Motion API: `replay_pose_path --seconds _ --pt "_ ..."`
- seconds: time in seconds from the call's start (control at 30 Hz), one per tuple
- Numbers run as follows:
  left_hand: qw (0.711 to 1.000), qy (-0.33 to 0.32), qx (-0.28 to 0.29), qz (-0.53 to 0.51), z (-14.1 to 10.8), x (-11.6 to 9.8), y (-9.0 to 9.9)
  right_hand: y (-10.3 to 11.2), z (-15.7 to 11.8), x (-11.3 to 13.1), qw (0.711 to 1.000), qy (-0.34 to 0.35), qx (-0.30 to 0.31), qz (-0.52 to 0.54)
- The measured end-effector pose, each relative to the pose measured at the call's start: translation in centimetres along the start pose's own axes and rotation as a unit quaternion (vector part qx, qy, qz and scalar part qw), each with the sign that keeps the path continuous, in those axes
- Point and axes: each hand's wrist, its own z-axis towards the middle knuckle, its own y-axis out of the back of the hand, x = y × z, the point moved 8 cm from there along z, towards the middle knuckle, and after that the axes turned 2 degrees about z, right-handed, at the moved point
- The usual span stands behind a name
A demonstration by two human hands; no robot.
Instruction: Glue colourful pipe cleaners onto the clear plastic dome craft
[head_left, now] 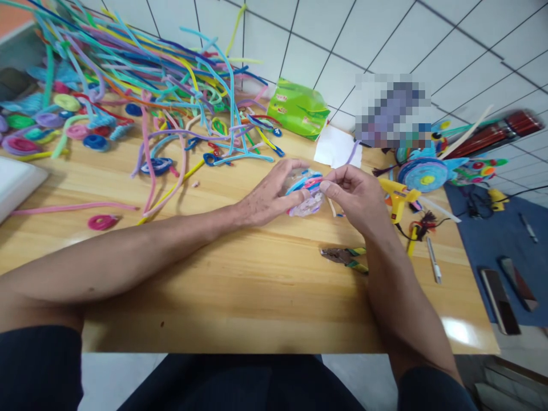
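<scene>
Over the middle of the wooden table, my left hand [274,194] is closed around the left side of a small roundish craft piece [311,197]. The piece shows blue, pink and pale lilac strands. My right hand [353,194] meets its right edge with thumb and forefinger pinched together. Whatever lies between those fingertips is too small to make out. Just behind the piece is a white paper [336,146], with a thin purple strip across its right side. Pliers [342,256] with green and yellow handles rest beside my right forearm.
Many coloured fuzzy stems [171,63] and coiled pieces spread over the back left. A green packet [298,108] stands by the tiled wall. At the right are a yellow glue gun [398,200], a blue round craft [426,173] and a white pen-like tool [434,261].
</scene>
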Motion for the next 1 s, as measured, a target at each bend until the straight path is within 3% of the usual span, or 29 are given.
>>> replay_pose_path --seconds 0.17,0.37,0.6,1.0 --pt "0.999 -0.016 0.002 0.027 0.1 0.0 0.1 -0.2 -0.1 0.1 1.0 -0.003 -0.017 -0.016" --pt "0.999 0.036 -0.021 0.008 0.2 -0.9 0.4 -0.7 -0.4 0.5 0.999 0.0 -0.01 -0.041" --pt "0.998 0.059 -0.02 -0.024 0.0 -0.2 0.2 -0.8 -0.1 0.2 1.0 0.002 0.015 0.019" --pt "0.998 -0.022 -0.008 0.052 0.2 -0.1 0.3 -0.4 -0.3 -0.1 0.999 0.007 -0.021 -0.026"
